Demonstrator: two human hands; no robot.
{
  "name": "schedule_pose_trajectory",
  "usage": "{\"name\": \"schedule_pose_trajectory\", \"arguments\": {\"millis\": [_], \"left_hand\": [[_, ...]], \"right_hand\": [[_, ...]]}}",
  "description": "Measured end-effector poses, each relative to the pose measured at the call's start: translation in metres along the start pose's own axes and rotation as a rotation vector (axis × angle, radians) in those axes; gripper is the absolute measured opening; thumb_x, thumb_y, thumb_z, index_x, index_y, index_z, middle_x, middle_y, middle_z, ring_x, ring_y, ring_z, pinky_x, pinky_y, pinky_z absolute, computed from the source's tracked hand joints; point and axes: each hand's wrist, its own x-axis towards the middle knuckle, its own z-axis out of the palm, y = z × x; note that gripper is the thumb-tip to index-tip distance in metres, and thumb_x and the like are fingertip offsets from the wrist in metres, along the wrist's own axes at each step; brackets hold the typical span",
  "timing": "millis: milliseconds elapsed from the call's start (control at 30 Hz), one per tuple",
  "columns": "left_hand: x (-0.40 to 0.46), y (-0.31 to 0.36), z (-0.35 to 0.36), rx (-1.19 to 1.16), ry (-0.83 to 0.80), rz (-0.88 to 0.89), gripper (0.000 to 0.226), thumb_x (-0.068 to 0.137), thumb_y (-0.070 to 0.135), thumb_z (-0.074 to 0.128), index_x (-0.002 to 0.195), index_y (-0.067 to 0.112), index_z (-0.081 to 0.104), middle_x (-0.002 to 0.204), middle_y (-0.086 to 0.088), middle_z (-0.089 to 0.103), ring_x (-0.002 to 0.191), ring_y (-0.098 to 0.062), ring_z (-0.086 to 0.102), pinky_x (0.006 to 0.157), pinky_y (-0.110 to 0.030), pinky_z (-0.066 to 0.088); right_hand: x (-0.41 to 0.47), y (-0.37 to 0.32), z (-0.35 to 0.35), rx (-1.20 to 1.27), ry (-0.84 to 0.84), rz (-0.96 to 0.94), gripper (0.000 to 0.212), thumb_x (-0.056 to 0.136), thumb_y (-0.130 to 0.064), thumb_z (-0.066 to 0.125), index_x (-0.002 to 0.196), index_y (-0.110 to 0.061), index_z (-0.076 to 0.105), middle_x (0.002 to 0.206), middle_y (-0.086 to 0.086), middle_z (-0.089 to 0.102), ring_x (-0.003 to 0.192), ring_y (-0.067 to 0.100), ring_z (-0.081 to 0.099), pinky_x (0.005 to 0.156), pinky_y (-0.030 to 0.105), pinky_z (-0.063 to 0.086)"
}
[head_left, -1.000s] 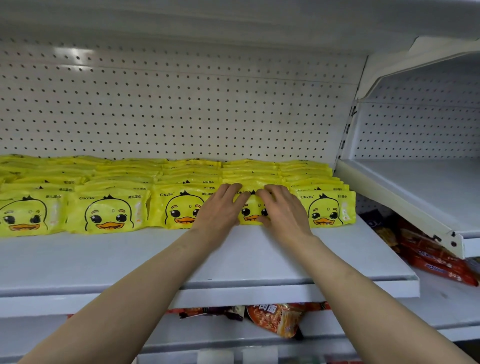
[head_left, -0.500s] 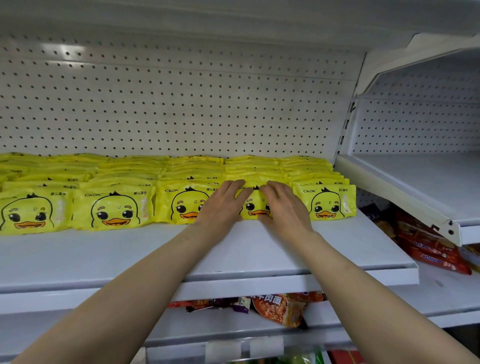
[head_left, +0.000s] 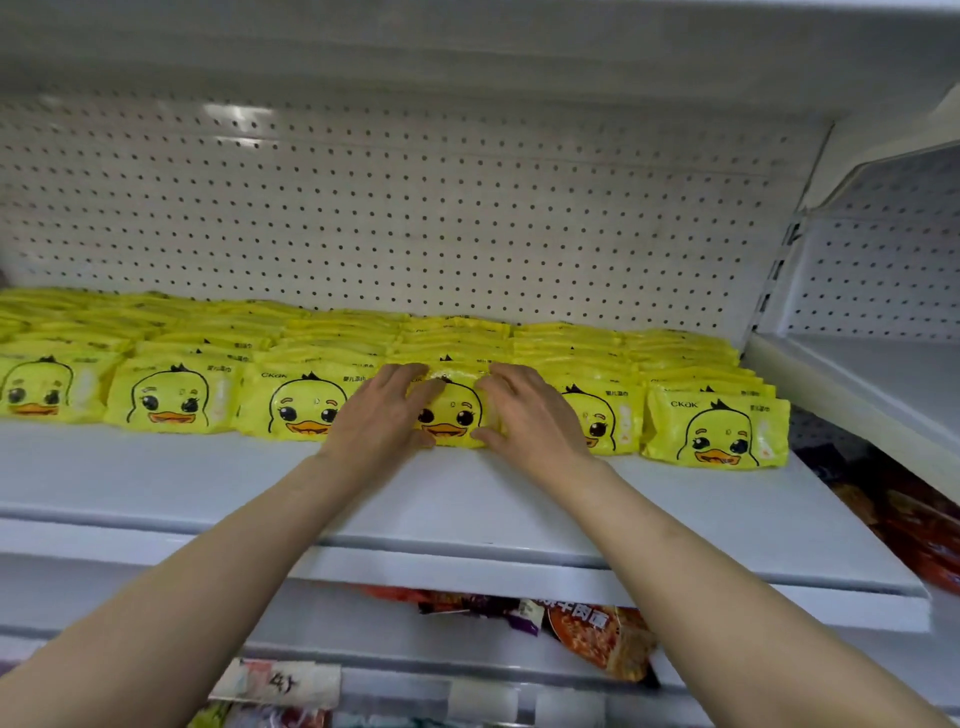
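Rows of yellow packets with a duck face fill the back of a white shelf (head_left: 519, 499). My left hand (head_left: 382, 415) and my right hand (head_left: 532, 418) hold one front-row duck packet (head_left: 451, 413) from either side. Fingers of both hands lie over its top edge, and both thumbs sit at its lower front edge. The duck's face shows between the two hands. Neighbouring duck packets stand at the left (head_left: 301, 405) and at the right (head_left: 719, 428) in the same front row.
A white pegboard wall (head_left: 415, 208) backs the shelf. A second white shelf (head_left: 883, 374) stands to the right, slightly higher. Below, red and orange noodle packs (head_left: 597, 636) lie on a lower shelf, with price tags (head_left: 275, 680) on its edge.
The hands have drawn slightly apart, so more of the duck face shows between them. The view has shifted a little; the packet stays in the front row.
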Motion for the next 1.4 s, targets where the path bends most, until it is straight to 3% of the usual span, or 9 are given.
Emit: {"name": "schedule_pose_trajectory", "arguments": {"millis": [167,267,467,633,800,967,1133,1400], "left_hand": [[-0.005,-0.001,0.0,-0.036,0.002,-0.012,0.081,0.059,0.027,0.089,0.129,0.02,0.048,0.125,-0.011,0.057,0.108,-0.034,0.054,0.079,-0.045,0.055],[-0.003,-0.003,0.004,-0.029,0.012,-0.015,0.078,0.061,0.027,0.088,0.128,0.02,0.049,0.124,-0.009,0.056,0.107,-0.032,0.053,0.076,-0.043,0.055],[0.0,-0.004,0.008,-0.025,-0.004,-0.043,0.073,0.068,0.028,0.084,0.131,0.022,0.047,0.127,-0.005,0.052,0.11,-0.029,0.049,0.072,-0.043,0.056],[-0.004,0.002,0.004,-0.007,-0.043,-0.062,0.072,0.071,0.025,0.081,0.134,0.019,0.046,0.133,-0.007,0.048,0.117,-0.03,0.046,0.076,-0.045,0.055],[-0.01,0.01,-0.018,0.059,-0.109,-0.122,0.074,0.07,0.023,0.082,0.136,0.013,0.049,0.14,-0.015,0.046,0.125,-0.036,0.046,0.091,-0.049,0.049],[-0.024,0.015,-0.06,0.181,-0.207,-0.281,0.071,0.082,0.022,0.073,0.143,0.017,0.036,0.147,-0.01,0.035,0.133,-0.03,0.035,0.096,-0.043,0.044],[-0.054,0.02,-0.106,0.211,-0.341,-0.448,0.073,0.08,0.027,0.076,0.142,0.02,0.038,0.139,-0.009,0.039,0.13,-0.029,0.037,0.095,-0.045,0.047],[-0.146,0.051,-0.197,0.105,-0.392,-0.723,0.068,0.084,0.045,0.069,0.14,0.019,0.041,0.133,-0.011,0.044,0.123,-0.031,0.046,0.101,-0.043,0.042]], "right_hand": [[0.009,-0.016,0.018,-0.005,-0.026,-0.023,0.054,0.078,-0.033,0.073,0.127,-0.016,0.056,0.137,0.005,0.051,0.13,0.026,0.043,0.096,0.04,0.046],[0.011,-0.016,0.02,-0.043,-0.014,-0.024,0.05,0.075,-0.03,0.076,0.119,-0.015,0.057,0.125,0.004,0.055,0.121,0.027,0.048,0.087,0.039,0.049],[0.017,-0.022,0.02,-0.089,-0.032,0.009,0.05,0.077,-0.031,0.078,0.119,-0.014,0.055,0.121,0.004,0.055,0.118,0.027,0.048,0.08,0.041,0.05],[0.016,-0.023,0.017,-0.104,-0.063,0.009,0.048,0.08,-0.029,0.074,0.12,-0.014,0.053,0.124,0.005,0.053,0.121,0.027,0.046,0.082,0.04,0.049],[0.018,-0.023,-0.001,-0.104,-0.179,0.003,0.05,0.085,-0.031,0.069,0.128,-0.017,0.049,0.133,0.003,0.05,0.128,0.024,0.041,0.086,0.038,0.048],[0.03,-0.034,-0.033,-0.134,-0.319,-0.083,0.052,0.086,-0.034,0.07,0.133,-0.02,0.051,0.133,0.004,0.051,0.127,0.026,0.045,0.089,0.037,0.048],[0.036,-0.06,-0.06,-0.16,-0.532,-0.25,0.056,0.082,-0.039,0.072,0.134,-0.029,0.052,0.129,0.002,0.057,0.121,0.027,0.053,0.09,0.036,0.05],[0.008,-0.12,-0.098,0.035,-0.355,-0.503,0.051,0.087,-0.05,0.065,0.132,-0.029,0.052,0.133,0.0,0.054,0.124,0.023,0.049,0.098,0.039,0.045]]}}
